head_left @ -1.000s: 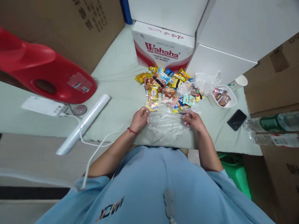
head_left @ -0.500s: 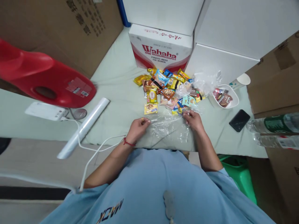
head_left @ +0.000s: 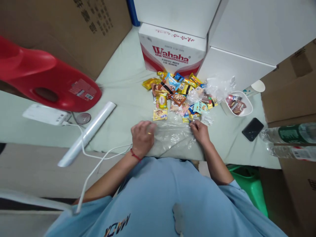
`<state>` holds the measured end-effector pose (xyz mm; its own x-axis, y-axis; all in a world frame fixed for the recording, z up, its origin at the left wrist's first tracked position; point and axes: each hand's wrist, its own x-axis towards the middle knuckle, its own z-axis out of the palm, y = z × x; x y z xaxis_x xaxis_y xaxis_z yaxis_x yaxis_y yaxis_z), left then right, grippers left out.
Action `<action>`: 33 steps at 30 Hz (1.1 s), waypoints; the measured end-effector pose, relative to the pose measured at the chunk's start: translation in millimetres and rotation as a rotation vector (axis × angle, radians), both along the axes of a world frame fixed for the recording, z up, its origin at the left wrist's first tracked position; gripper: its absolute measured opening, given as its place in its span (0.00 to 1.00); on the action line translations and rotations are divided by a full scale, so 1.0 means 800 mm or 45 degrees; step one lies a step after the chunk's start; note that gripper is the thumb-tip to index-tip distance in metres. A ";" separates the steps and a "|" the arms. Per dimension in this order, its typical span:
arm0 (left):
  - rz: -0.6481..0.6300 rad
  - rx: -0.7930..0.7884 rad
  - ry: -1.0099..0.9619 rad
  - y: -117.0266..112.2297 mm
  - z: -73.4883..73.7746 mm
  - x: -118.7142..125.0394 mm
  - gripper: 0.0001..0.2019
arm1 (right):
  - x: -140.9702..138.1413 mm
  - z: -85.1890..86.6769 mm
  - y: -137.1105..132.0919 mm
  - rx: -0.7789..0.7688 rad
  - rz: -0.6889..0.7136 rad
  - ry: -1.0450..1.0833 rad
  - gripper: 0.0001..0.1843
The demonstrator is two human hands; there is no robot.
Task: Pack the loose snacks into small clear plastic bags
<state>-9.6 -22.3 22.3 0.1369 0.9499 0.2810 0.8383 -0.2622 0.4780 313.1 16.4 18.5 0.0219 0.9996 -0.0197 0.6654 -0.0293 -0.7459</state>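
Observation:
A clear plastic bag [head_left: 174, 138] lies flat on the pale green cloth [head_left: 120, 98] at the table's near edge. My left hand [head_left: 142, 137] lies palm down on the bag's left end, fingers stretched and together. My right hand [head_left: 200, 131] pinches the bag's right edge with curled fingers. Just beyond the bag lies a pile of small wrapped snacks [head_left: 179, 95]; the nearest, a yellow cookie packet [head_left: 160, 114], sits beside my left fingertips.
A Wahaha carton [head_left: 172, 49] and white boxes stand behind the snacks. A white bowl [head_left: 237, 103] of wrappers, a paper cup [head_left: 254, 87], a black phone [head_left: 252, 129] and water bottles [head_left: 291, 138] lie right. A plastic-film roll [head_left: 85, 135], white cable, power strip and red object [head_left: 46, 79] lie left.
My left hand has gone from pinching the bag's left edge to lying flat on it. The bag has been lowered and now lies spread on the cloth. My right hand keeps its grip.

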 end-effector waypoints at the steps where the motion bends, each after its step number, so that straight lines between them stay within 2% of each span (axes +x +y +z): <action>1: -0.183 -0.020 0.022 0.000 -0.002 0.001 0.19 | -0.001 0.000 -0.002 -0.006 0.008 -0.008 0.15; 3: -0.455 -0.094 0.068 0.003 -0.008 0.002 0.21 | 0.003 -0.001 -0.007 -0.021 0.015 -0.030 0.16; 4: -0.510 -0.126 0.091 0.005 -0.012 0.000 0.21 | 0.008 -0.001 -0.009 -0.028 0.012 -0.048 0.16; 8: -0.501 -0.204 0.111 0.003 -0.028 -0.016 0.22 | 0.040 0.013 -0.019 -0.088 0.000 -0.132 0.19; 10: -0.512 -0.216 0.091 -0.003 -0.031 -0.024 0.24 | 0.048 0.032 -0.016 -0.058 -0.009 -0.212 0.20; 12: -0.523 -0.224 0.077 -0.009 -0.031 -0.027 0.26 | 0.039 0.056 0.000 0.066 -0.032 -0.295 0.21; 15: -0.520 -0.243 0.080 -0.013 -0.027 -0.027 0.26 | -0.015 0.082 0.049 0.191 0.008 -0.283 0.20; 17: -0.521 -0.249 0.095 -0.013 -0.026 -0.026 0.25 | -0.066 0.085 0.091 0.094 0.099 -0.223 0.18; 21: -0.538 -0.232 0.116 -0.011 -0.025 -0.025 0.24 | -0.159 0.061 0.156 -0.073 0.078 -0.294 0.14; 24: -0.534 -0.204 0.127 -0.011 -0.025 -0.026 0.24 | -0.190 0.047 0.176 -0.110 0.023 -0.233 0.07; 26: -0.536 -0.198 0.134 -0.012 -0.024 -0.026 0.25 | -0.187 0.050 0.174 -0.132 0.020 -0.075 0.05; 29: -0.541 -0.213 0.122 -0.013 -0.022 -0.025 0.24 | -0.154 0.075 0.148 -0.077 0.024 0.117 0.07; 31: -0.536 -0.221 0.094 -0.012 -0.021 -0.024 0.24 | -0.124 0.098 0.115 0.044 0.039 0.068 0.10; 33: -0.530 -0.221 0.062 -0.011 -0.021 -0.024 0.24 | -0.101 0.115 0.071 0.172 0.085 -0.143 0.12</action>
<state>-28.4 -31.4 5.7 0.5264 0.8436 0.1060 0.7012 -0.5013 0.5070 232.2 73.4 110.5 -0.0499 0.9923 0.1137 0.7421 0.1130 -0.6607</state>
